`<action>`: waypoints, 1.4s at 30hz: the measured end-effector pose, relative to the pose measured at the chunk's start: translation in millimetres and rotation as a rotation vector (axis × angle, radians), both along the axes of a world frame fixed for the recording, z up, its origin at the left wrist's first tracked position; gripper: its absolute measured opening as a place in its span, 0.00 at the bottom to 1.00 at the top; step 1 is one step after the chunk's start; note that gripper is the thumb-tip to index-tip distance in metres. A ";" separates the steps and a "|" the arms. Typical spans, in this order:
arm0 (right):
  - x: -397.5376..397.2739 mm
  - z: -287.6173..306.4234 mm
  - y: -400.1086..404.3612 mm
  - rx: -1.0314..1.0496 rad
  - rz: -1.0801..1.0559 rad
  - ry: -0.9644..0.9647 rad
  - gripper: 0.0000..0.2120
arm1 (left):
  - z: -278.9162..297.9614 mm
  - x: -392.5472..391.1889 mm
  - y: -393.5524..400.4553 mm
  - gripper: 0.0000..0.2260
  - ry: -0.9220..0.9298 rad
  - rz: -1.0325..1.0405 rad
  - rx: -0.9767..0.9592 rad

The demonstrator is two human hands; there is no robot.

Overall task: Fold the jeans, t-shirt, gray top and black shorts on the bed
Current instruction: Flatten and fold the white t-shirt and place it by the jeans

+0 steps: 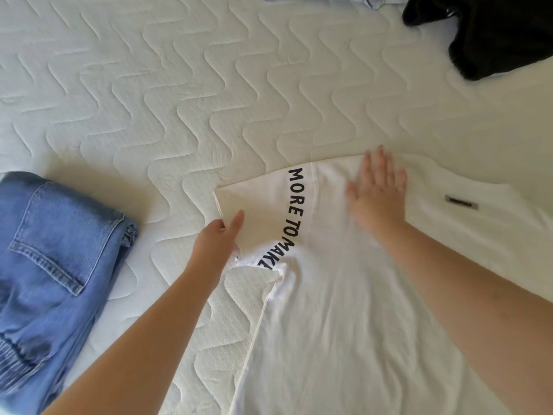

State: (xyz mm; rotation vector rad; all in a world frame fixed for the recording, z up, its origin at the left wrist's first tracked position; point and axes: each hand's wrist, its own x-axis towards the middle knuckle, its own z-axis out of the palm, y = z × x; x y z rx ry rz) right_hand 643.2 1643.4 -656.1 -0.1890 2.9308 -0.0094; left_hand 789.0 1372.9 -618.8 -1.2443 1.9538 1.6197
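Head view: nearest the camera, two bare forearms are seen reaching forward over a white quilted mattress with a wavy stitched pattern (179,94), the surface of the bed. A white cotton t-shirt with curved black lettering (344,310) is spread flat at lower right, its body running toward the camera and its upper part stretched to the right edge. A small grey rectangular label (461,201) is sewn near the neckline on the right.

The left hand (220,244) is placed at the folded-over sleeve of the t-shirt, where the letters "MORE TO MAK" are read along the fold. The sleeve edge is pinched between thumb and fingers, with the index finger laid out straight on the cloth. The right hand (378,193) is pressed flat on the upper chest of the t-shirt, fingers straight and spread wide, nothing being gripped.

At lower left, well apart from the t-shirt, a folded pair of light blue denim jeans (51,250) is laid on the mattress, with a back pocket facing up.

Farther off, at top right, a crumpled black fabric garment (493,34) is lying unfolded. At the top edge, just beside it, a small part of a pale grey-blue garment (353,0) is visible.
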 end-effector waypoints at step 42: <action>159.5 29.1 -57.4 -0.903 -0.591 -0.439 0.08 | 6.5 69.6 76.0 0.06 0.105 0.190 0.510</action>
